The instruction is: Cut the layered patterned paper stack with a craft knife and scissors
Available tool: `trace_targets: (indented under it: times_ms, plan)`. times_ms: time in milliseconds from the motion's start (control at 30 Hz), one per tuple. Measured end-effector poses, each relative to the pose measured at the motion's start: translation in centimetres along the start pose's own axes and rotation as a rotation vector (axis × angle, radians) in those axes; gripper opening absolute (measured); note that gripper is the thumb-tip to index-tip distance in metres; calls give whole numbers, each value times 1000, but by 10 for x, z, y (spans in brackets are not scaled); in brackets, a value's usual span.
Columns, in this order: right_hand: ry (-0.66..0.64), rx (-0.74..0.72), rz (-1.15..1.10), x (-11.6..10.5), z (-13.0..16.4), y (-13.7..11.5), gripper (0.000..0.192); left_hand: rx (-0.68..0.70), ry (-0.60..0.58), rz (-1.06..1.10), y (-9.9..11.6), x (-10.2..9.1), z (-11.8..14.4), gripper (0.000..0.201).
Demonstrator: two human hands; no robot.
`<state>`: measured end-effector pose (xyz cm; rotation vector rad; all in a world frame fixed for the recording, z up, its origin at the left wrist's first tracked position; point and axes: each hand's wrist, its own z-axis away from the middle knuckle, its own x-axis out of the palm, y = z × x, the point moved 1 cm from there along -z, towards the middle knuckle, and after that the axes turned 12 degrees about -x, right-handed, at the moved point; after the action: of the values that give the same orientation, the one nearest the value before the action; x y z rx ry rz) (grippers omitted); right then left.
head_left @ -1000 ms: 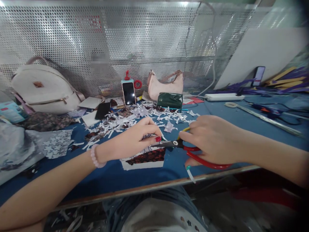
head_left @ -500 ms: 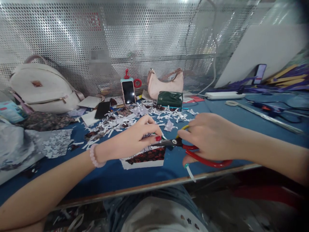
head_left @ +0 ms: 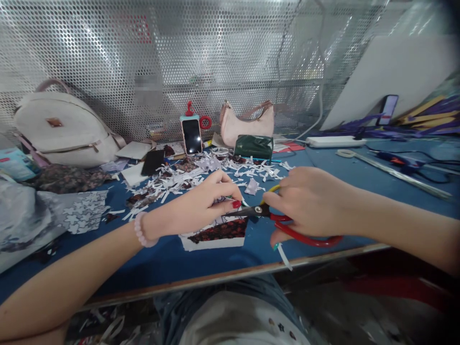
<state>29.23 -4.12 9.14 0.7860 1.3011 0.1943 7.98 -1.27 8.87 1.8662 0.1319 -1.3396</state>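
My right hand (head_left: 305,203) is closed around a pair of scissors (head_left: 283,221) with red and yellow handles, dark blades pointing left. The blades reach to the fingertips of my left hand (head_left: 215,196), which pinches something small; the held piece is mostly hidden by the fingers. Beneath the blades lies a dark red and black patterned fabric piece (head_left: 219,232) on a white backing. A thin white strip (head_left: 285,257) hangs at my right thumb. White paper strips (head_left: 183,179) and fabric scraps are heaped just behind my hands.
At the back stand a white backpack (head_left: 68,129), a propped phone (head_left: 192,136), a pink handbag (head_left: 247,124) and a dark green pouch (head_left: 253,146). Star-patterned cloth (head_left: 84,211) lies left. A power strip (head_left: 334,142) and a glue gun (head_left: 402,160) with its cable are right.
The scissors and my right hand have shifted very slightly left, the handles seeming a little closer together. My left hand stays in its pinch, and the fabric piece is nearly unmoved.
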Motion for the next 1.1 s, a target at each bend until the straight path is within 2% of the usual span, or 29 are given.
trace_targets:
  times_ms: [500, 733, 867, 967, 1100]
  plan:
    - [17, -11, 51, -4, -5, -1, 61, -27, -12, -5, 2, -1, -2, 11]
    - [43, -12, 75, -1, -6, -1, 58, 4, -7, -1, 0, 0, -3, 13]
    - [34, 11, 68, -1, -6, -2, 57, -51, 5, -36, 0, -4, -3, 11]
    - [20, 21, 65, -3, -5, -3, 56, -103, -10, -51, -1, -10, 0, 20]
    - [16, 6, 47, -3, -4, -3, 58, -77, -54, -103, -6, -9, 2, 29]
